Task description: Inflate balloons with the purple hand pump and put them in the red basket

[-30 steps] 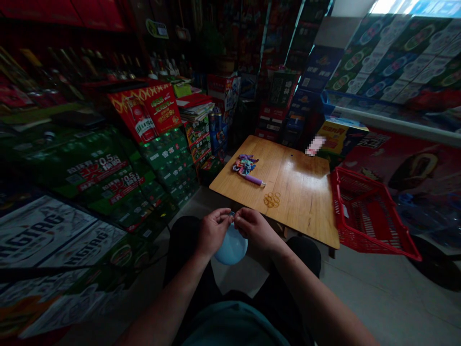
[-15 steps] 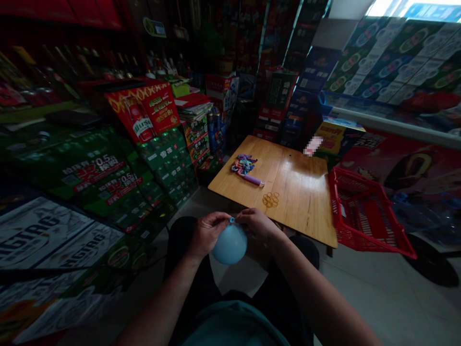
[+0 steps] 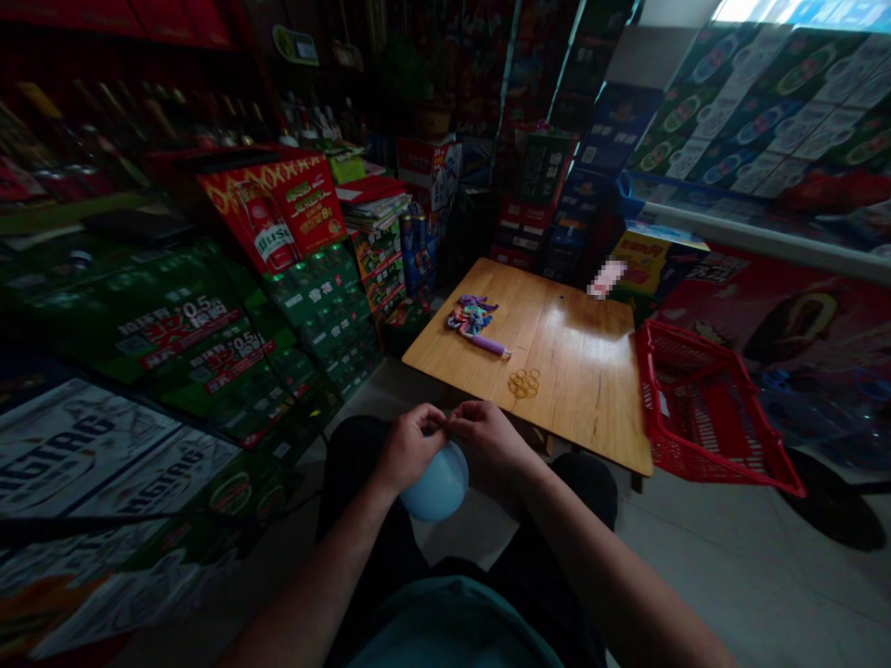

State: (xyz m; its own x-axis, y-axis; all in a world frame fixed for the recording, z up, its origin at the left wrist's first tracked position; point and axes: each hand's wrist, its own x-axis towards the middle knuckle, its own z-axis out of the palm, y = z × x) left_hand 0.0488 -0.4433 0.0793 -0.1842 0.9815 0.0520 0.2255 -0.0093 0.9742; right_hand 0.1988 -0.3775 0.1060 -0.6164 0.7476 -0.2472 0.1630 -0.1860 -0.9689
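Pinching the neck of a small, pale blue balloon [image 3: 435, 487], I am holding it low over my lap, just short of the near edge of the tabletop [image 3: 591, 408]. My left hand [image 3: 409, 448] and right hand [image 3: 491, 441] are meeting knuckle to knuckle above it. The fingers [image 3: 437, 425] of both are closing tight on the little stub of neck, so the round body is hanging below them, partly hidden behind my left palm.

I am judging it as next to weightless, soft and springy, with a thin skin that gives under any squeeze and could slip away or burst under a nail. The neck looks like the one sound place to grip, since the swollen body offers nothing firm. Whether the neck is wound or only pinched I cannot tell in this dim light.

Out on the tabletop, well apart from my hands, a loose cluster of rubber bands [image 3: 524, 382] is lying nearest me. Beyond it a purple pump [image 3: 491, 346] is resting beside a heap of limp coloured balloons [image 3: 471, 315]. A red basket [image 3: 703, 417] is sitting tilted at the tabletop's right side, and stacked drink cases [image 3: 209, 343] are crowding in on my left.
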